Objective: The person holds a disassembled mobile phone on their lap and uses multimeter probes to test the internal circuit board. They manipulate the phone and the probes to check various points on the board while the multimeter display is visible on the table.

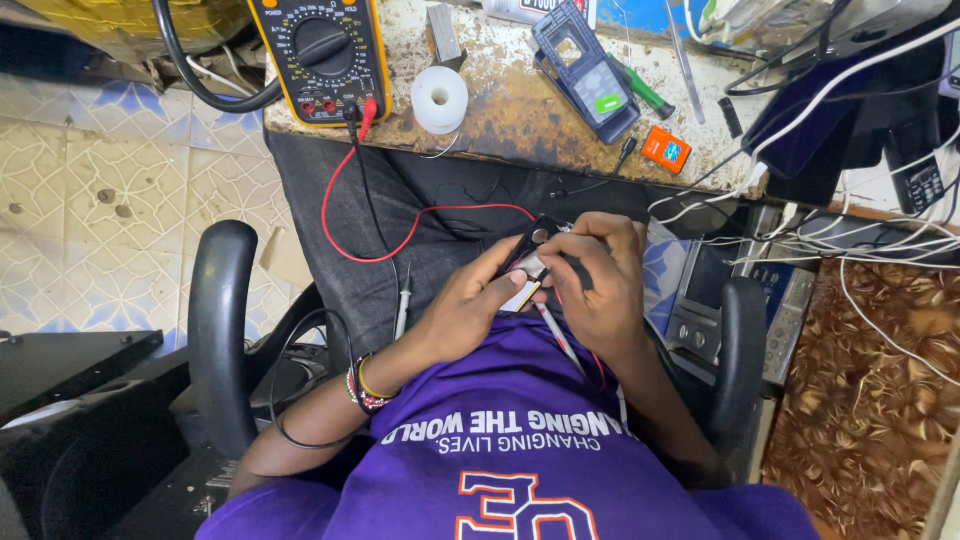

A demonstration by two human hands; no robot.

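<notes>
A yellow boxy multimeter (318, 55) is lying on the stained tabletop (510, 110), a white solder spool (439, 99) sitting right of it, a small orange block (666, 149) lying farther right.

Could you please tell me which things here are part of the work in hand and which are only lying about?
In use:
left hand holding the small opened device
right hand with the probe
yellow multimeter and its red lead

Lying about:
white solder spool
green screwdriver
orange block
dark phone shell
</notes>
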